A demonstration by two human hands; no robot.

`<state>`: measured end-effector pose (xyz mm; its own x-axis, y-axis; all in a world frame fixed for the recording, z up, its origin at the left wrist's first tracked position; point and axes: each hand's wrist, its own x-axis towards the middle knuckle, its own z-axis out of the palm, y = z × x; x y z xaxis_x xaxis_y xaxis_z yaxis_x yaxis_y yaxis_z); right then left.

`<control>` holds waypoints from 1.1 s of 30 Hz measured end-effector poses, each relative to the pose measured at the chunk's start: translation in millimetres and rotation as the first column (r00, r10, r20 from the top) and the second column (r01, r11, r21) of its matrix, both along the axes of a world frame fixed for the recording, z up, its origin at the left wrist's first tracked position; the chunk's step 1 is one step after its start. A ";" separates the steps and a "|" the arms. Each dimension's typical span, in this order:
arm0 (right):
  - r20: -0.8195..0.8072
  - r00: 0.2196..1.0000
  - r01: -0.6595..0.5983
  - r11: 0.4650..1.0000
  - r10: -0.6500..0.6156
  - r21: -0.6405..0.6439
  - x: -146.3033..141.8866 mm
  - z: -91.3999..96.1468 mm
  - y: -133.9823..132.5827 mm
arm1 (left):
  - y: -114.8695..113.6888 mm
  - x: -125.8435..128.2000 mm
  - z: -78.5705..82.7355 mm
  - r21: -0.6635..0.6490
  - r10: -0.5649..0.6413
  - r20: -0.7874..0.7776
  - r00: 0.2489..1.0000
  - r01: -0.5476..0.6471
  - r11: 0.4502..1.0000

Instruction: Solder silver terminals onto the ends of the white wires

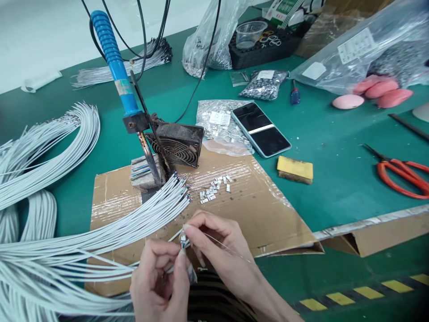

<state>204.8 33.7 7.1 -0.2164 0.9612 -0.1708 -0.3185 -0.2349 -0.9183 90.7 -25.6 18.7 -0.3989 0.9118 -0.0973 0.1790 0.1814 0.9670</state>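
Observation:
My left hand (160, 279) and my right hand (217, 250) meet at the near edge of a taped cardboard sheet (261, 210). Both pinch the stripped end of one white cable (176, 236), where a small metal connector (182, 240) sits between the fingertips. A thin wire (228, 249) runs across my right hand. Just beyond lies a fanned bundle of white cables (140, 214) with coloured stripped ends. A small heap of metal connectors (214, 188) rests on the cardboard.
A blue-handled soldering iron (115, 67) leans in a stand beside a small fan (177, 145). A phone (260, 129), a yellow sponge (295, 170), red scissors (402, 174), bags of parts (264, 84) and more cable coils (30, 156) lie on the green table.

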 end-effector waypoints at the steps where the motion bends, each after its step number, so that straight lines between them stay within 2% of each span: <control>1: -0.014 1.000 -0.009 1.000 0.009 -0.021 -0.2 -1.2 0.0 | -0.2 -0.1 -0.4 0.000 -0.001 -0.006 1.000 0.001 1.000; 8: -0.037 0.996 -0.088 0.985 0.083 -0.151 0.7 -5.2 0.6 | -0.5 -1.0 -1.7 -0.014 -0.004 -0.031 1.000 0.003 1.000; 17: -0.039 0.994 -0.103 0.980 0.098 -0.172 -0.6 -6.4 2.5 | 3.6 1.9 7.0 -0.030 0.037 0.039 0.999 -0.036 0.999; 21: -0.006 0.999 -0.053 0.991 0.053 -0.119 -1.8 -8.5 1.5 | 10.8 -6.1 9.5 -0.089 0.046 0.097 0.994 -0.037 0.995; 27: 0.150 0.983 0.098 0.993 -0.107 0.069 1.0 -13.4 3.5 | 38.7 -24.3 4.3 -0.099 -0.032 0.242 0.970 0.057 0.993; 30: 0.260 0.953 0.122 0.981 -0.158 0.148 7.5 -15.6 6.4 | 53.6 -35.4 -0.2 -0.103 -0.044 0.221 0.974 0.068 0.992; 33: 0.283 0.939 0.160 0.976 -0.196 0.147 15.7 -17.0 11.2 | 65.0 -47.0 -3.7 -0.094 -0.062 0.193 0.979 0.081 0.992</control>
<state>220.5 44.9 -9.9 0.0025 0.9966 -0.0818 -0.0559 -0.0816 -0.9951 43.6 39.4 15.0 -0.2983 0.9189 -0.2580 0.0102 0.2733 0.9619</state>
